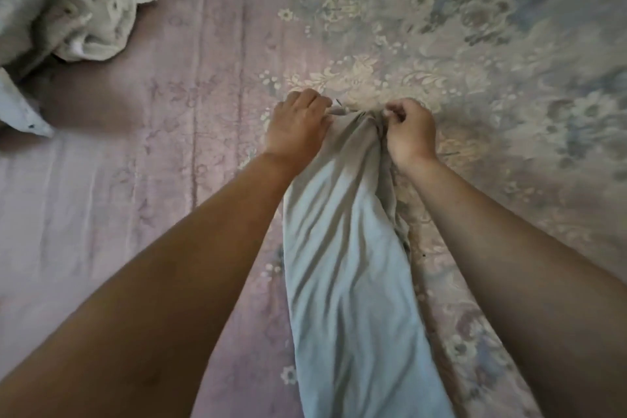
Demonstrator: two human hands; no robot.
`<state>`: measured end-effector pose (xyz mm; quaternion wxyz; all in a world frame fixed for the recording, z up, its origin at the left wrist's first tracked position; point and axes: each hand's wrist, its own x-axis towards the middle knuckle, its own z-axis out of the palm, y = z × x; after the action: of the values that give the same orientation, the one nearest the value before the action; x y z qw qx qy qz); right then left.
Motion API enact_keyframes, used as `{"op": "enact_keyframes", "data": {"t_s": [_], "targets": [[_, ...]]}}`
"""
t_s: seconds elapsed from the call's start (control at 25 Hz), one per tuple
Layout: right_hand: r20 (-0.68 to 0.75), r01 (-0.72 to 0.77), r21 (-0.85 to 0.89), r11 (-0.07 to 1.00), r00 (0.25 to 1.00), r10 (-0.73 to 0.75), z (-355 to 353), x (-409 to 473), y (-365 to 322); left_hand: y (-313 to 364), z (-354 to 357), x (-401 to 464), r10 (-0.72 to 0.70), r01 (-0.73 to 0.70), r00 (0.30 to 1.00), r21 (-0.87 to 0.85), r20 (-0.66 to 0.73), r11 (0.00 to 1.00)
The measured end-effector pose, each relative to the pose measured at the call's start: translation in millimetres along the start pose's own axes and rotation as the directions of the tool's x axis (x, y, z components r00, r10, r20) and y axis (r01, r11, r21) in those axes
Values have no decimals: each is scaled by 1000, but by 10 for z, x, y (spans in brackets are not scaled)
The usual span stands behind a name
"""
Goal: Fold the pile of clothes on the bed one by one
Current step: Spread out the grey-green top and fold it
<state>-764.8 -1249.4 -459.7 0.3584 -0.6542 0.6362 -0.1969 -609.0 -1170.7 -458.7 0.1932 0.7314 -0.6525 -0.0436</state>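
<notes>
Both of our hands meet at the far end of a pale grey garment (pixel 346 265), side by side with only a bunched bit of cloth between them. Our left hand (pixel 298 127) lies knuckles-up with its fingers curled onto the cloth's top edge, and our right hand (pixel 410 134) pinches the gathered fabric between thumb and bent fingers. From that grip the garment runs as a long creased strip back toward us, between our forearms, lying on the bed (pixel 169 163) with its pink and floral cover. At the far left corner we see a crumpled pile of clothes (pixel 68 3), well apart from the hands.
</notes>
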Motion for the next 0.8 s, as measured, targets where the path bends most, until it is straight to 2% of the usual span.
{"op": "enact_keyframes", "data": {"t_s": [0.04,0.12,0.2,0.28,0.36,0.4,0.48,0.56,0.68,0.72,0.8], "targets": [[-61,27,17,999,998,-26,-50,-91,40,19,80,132,17,-16,999,-25,31,1000],[-136,58,-21,998,989,-60,-107,-432,170,141,142,261,10,3,983,-71,182,998],[-33,-17,-95,995,999,14,-105,-866,304,220,245,301,-6,9,944,-7,329,1000],[103,-73,-292,954,989,108,-28,-1156,426,270,305,342,-54,59,912,1,406,998],[150,-61,-427,902,979,137,7,-1261,498,303,321,442,-165,217,895,-82,413,973],[153,-69,-429,901,977,147,-9,-1257,513,314,319,519,-243,316,878,-118,413,941],[108,-131,-385,914,977,185,-74,-1204,545,356,294,675,-330,408,871,-162,363,898],[46,-220,-375,901,966,255,-110,-1161,605,397,302,756,-325,399,880,-170,346,901],[27,-230,-432,872,963,267,-151,-1153,641,509,406,690,-236,307,879,-113,415,945],[15,-207,-417,885,972,235,-167,-1144,608,515,450,615,-196,274,906,-165,376,948],[-10,-108,-362,926,994,112,-172,-1054,486,450,393,440,-212,260,962,-356,169,898]]}}
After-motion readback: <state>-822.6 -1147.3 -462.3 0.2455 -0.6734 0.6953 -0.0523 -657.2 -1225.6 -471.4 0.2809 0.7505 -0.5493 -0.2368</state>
